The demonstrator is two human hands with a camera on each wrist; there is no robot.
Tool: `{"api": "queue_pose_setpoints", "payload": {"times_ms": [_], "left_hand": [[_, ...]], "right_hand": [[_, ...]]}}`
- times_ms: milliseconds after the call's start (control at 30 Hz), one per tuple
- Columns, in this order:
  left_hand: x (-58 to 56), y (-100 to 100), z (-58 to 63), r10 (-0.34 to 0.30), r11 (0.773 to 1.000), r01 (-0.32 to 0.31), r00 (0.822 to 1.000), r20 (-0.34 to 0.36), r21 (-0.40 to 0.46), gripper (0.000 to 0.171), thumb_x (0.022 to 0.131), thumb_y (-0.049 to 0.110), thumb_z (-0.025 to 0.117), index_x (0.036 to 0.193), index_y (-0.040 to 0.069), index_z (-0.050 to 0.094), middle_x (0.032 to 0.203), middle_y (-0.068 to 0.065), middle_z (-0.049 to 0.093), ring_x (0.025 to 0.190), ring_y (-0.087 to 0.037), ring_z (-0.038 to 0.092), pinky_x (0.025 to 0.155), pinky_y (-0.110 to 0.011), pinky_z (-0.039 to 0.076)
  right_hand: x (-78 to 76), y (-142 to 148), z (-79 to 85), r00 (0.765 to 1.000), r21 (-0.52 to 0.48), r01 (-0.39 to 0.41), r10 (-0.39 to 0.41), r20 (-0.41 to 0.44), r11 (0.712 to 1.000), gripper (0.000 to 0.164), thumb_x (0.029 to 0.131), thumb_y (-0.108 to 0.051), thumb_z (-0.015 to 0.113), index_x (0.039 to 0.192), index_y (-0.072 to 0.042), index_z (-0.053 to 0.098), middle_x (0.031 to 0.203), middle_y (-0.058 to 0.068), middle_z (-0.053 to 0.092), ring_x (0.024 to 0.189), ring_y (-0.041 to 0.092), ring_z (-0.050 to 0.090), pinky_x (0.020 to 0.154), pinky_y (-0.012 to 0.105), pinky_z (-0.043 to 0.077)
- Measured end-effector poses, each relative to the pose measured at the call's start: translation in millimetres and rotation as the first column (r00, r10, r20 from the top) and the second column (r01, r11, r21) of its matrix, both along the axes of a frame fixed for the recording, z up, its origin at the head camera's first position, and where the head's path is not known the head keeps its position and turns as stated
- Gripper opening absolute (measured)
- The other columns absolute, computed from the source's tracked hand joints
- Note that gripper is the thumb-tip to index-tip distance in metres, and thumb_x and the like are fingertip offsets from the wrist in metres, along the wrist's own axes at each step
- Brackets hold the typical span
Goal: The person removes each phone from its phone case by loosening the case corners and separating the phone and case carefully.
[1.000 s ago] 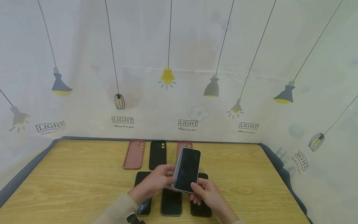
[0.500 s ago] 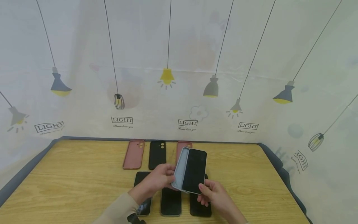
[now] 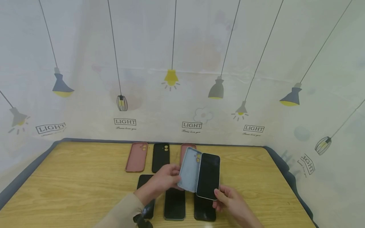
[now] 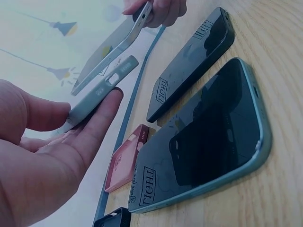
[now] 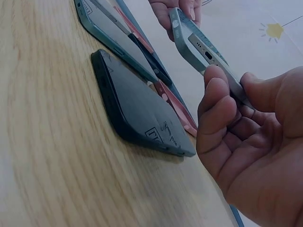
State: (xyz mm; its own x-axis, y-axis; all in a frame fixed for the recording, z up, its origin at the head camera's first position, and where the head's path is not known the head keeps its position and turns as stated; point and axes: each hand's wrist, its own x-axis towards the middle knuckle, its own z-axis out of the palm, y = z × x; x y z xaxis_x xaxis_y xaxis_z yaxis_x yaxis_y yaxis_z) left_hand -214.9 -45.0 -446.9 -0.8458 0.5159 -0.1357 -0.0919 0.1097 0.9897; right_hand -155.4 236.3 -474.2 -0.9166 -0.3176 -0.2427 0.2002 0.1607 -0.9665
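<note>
My left hand [image 3: 164, 179] grips a light blue phone case [image 3: 189, 171] by its left edge, its inside facing up and a camera cutout at the top. In my right hand [image 3: 229, 200] a phone with a black screen [image 3: 209, 174] is pinched at its lower right corner. The phone sits just right of the case, overlapping the case's right edge in the head view. In the right wrist view, the phone's bottom edge [image 5: 208, 56] with its charging port faces me. Both are held above the table.
Phones lie in a front row on the wooden table [image 3: 71, 183]: a left one [image 3: 147, 211], a middle one [image 3: 175, 205] and a right one [image 3: 204, 209]. Behind them are a pink case [image 3: 137, 157], a black case [image 3: 161, 157] and another pink case [image 3: 188, 146], partly hidden.
The phone has moved right, out of the light blue case, with my right hand holding it. More of the case's inside now shows. My left hand has stayed nearly in place.
</note>
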Motion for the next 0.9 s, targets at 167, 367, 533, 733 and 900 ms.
{"api": "queue_pose_setpoints", "payload": {"times_ms": [167,367,533,733,900], "left_hand": [[-2.7,4,-1.1,0.017,1.000,-0.017,1.000,-0.022,0.003,0.042,0.102,-0.008,0.045,0.144,-0.016,0.044,0.130,-0.031,0.064,0.113,-0.036,0.068,0.086,-0.048,0.062],[-6.4,10,-2.3,0.057,0.998,-0.058,0.997,-0.048,-0.018,0.044,0.101,-0.008,0.047,0.144,-0.014,0.045,0.132,-0.030,0.063,0.114,-0.036,0.067,0.085,-0.047,0.062],[-8.2,17,-1.2,0.087,0.995,-0.089,0.995,-0.053,-0.042,0.044,0.102,-0.006,0.049,0.146,-0.013,0.044,0.134,-0.030,0.062,0.113,-0.035,0.068,0.086,-0.048,0.062],[-12.0,24,-1.9,0.088,0.996,-0.090,0.993,-0.074,-0.017,0.043,0.103,-0.004,0.049,0.146,-0.011,0.045,0.134,-0.029,0.062,0.114,-0.035,0.067,0.088,-0.050,0.061],[-16.2,31,-1.7,0.107,0.994,-0.107,0.991,-0.075,0.009,0.043,0.104,-0.004,0.048,0.146,-0.009,0.045,0.134,-0.028,0.062,0.114,-0.034,0.066,0.091,-0.052,0.059]], "right_hand": [[2.3,13,-1.1,1.000,0.009,-0.003,0.003,0.006,1.000,0.025,0.111,-0.021,0.049,0.106,0.000,0.063,0.078,0.001,0.067,0.071,0.013,0.060,0.066,0.025,0.052],[4.2,28,-0.7,0.999,0.036,-0.005,0.004,0.036,0.999,0.029,0.111,-0.024,0.049,0.111,0.001,0.064,0.081,0.002,0.068,0.074,0.016,0.061,0.067,0.026,0.053],[3.7,39,-1.4,0.999,0.031,-0.036,0.035,0.030,0.999,0.029,0.111,-0.024,0.050,0.111,0.002,0.063,0.082,0.003,0.067,0.075,0.017,0.061,0.067,0.026,0.053],[5.0,50,-4.6,0.997,0.042,-0.068,0.066,0.035,0.997,0.030,0.111,-0.022,0.048,0.113,0.005,0.062,0.082,0.003,0.066,0.074,0.016,0.059,0.067,0.026,0.053],[5.4,59,-8.3,0.996,0.053,-0.089,0.088,0.030,0.995,0.031,0.111,-0.026,0.049,0.106,0.001,0.064,0.082,0.002,0.068,0.072,0.014,0.061,0.067,0.025,0.055]]}}
